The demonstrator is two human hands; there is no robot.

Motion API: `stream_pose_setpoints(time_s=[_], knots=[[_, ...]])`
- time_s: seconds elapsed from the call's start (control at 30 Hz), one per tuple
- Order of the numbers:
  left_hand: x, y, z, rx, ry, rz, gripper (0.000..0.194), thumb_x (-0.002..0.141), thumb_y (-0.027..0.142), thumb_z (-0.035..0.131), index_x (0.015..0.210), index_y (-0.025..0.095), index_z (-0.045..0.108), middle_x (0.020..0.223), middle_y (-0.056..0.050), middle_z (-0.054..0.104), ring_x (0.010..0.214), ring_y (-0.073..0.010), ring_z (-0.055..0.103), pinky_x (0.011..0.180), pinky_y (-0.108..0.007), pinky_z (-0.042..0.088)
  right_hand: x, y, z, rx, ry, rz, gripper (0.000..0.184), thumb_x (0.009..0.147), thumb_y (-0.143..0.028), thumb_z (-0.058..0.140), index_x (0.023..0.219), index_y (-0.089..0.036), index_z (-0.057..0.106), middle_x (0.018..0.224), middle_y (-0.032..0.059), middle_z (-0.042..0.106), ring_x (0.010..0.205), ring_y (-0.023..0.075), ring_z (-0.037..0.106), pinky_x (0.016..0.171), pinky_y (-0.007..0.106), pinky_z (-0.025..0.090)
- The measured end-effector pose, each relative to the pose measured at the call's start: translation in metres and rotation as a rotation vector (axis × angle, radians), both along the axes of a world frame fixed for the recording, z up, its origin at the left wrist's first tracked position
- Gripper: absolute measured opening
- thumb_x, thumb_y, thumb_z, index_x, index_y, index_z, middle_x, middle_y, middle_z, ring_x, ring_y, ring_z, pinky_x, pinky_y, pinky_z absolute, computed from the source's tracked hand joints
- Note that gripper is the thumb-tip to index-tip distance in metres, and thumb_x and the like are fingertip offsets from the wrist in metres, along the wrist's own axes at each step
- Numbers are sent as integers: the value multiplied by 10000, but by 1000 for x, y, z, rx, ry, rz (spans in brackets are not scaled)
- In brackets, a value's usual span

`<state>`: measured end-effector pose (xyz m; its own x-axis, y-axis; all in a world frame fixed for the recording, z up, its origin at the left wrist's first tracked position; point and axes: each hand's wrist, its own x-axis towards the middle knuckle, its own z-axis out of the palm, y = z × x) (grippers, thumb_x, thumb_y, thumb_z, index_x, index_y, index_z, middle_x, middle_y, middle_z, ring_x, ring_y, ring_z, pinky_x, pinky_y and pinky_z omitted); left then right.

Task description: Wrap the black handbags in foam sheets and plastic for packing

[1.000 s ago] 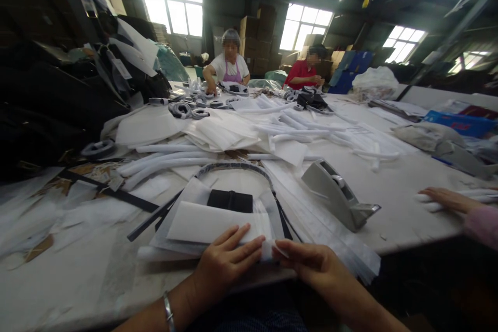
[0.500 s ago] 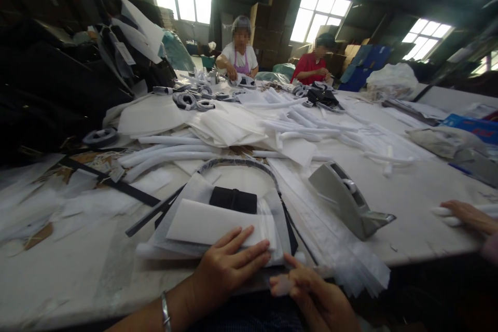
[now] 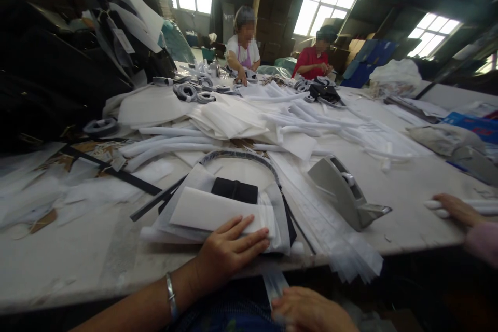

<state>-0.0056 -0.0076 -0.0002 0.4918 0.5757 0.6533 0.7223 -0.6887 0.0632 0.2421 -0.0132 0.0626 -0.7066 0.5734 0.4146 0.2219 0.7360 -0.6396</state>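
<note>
A dark handbag [image 3: 292, 231] lies on the table's near edge, partly covered by thin white wrapping. Its plastic-wrapped handle [image 3: 241, 154] arches away from me. On it rest a folded white foam sheet [image 3: 218, 215] and a small black pouch-like piece [image 3: 234, 190]. My left hand [image 3: 229, 251] presses flat on the sheet's right part, fingers spread, holding nothing. Below the table edge, my right hand [image 3: 311, 310] is closed on the lower end of a translucent strip [image 3: 275, 282], which reaches up toward the bag's underside. Its fingertips are partly blurred.
A grey tape dispenser [image 3: 344, 194] stands right of the bag beside long white plastic strips [image 3: 322, 212]. White foam tubes [image 3: 175, 145] and sheets [image 3: 229, 116] lie behind. Another person's hand [image 3: 457, 209] holds white tubes at right. Two co-workers sit across the table. Black bags [image 3: 46, 78] pile at left.
My right hand has moved down from beside the bag's lower right corner, and the translucent strip now shows stretched between. My left hand stays on the sheet. The neighbour's hand has shifted slightly left.
</note>
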Motion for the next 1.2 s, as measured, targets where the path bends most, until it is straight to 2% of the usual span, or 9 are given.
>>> stream_pose_setpoints(time_s=[0.07,0.13,0.3,0.47,0.67,0.87,1.07,1.13,1.2], knots=[[0,0,2,-2,2,-1,327,1032,190,446,1294,249,631,1362,5,630,1337,-273,518,1043,-462,524,-7,13,17,40,34,-69,143,970,-268,581,997,-285,720,872,-39,801,780,112,763,805,130,573],[0,0,4,4,1,-5,300,1023,207,476,1268,240,647,1346,2,645,1319,-276,537,1037,-459,531,-16,27,27,57,45,-216,139,944,-189,607,985,-265,716,887,-31,795,800,117,756,803,140,564],[3,0,7,40,-45,16,234,994,189,542,1163,239,696,1270,-8,698,1285,-269,571,1029,-444,538,-35,73,23,15,-59,-366,86,898,-204,676,877,-247,748,856,-14,784,774,161,736,764,222,551],[5,1,8,67,-69,32,223,995,193,539,1117,237,721,1218,24,723,1200,-261,641,971,-419,584,-43,104,8,-50,-215,-325,105,908,-220,664,871,-249,758,847,3,761,831,205,683,795,309,516],[2,5,11,81,-68,10,290,1015,147,455,1064,189,737,1196,9,731,1120,-261,688,909,-400,611,-45,111,-5,-114,-260,-285,91,903,-193,664,850,-244,718,823,-4,711,861,202,611,812,319,482],[2,8,11,106,-112,5,347,1024,115,400,993,160,743,1126,-9,760,1110,-205,693,1056,-359,495,-46,116,-9,-193,-330,-303,133,857,-152,708,767,-223,641,850,-21,626,788,146,613,739,257,458],[1,10,11,104,-111,2,327,1026,121,408,998,155,732,1110,-12,766,1141,-176,676,1152,-347,366,-45,123,-11,4,-327,-169,85,907,-225,665,825,-237,683,836,-12,623,784,144,595,733,248,432],[1,10,13,81,-141,12,331,1026,125,402,996,159,730,1103,-5,768,1135,-164,680,1157,-325,359,-47,124,-10,-39,-323,-167,84,900,-219,669,819,-238,681,845,-17,627,783,139,598,734,242,432],[3,9,16,67,-169,24,334,1024,128,397,999,161,728,1091,0,771,1115,-155,690,1147,-303,375,-48,124,-8,-147,-328,-209,83,867,-194,696,806,-236,659,850,-29,629,771,133,599,721,236,430]])
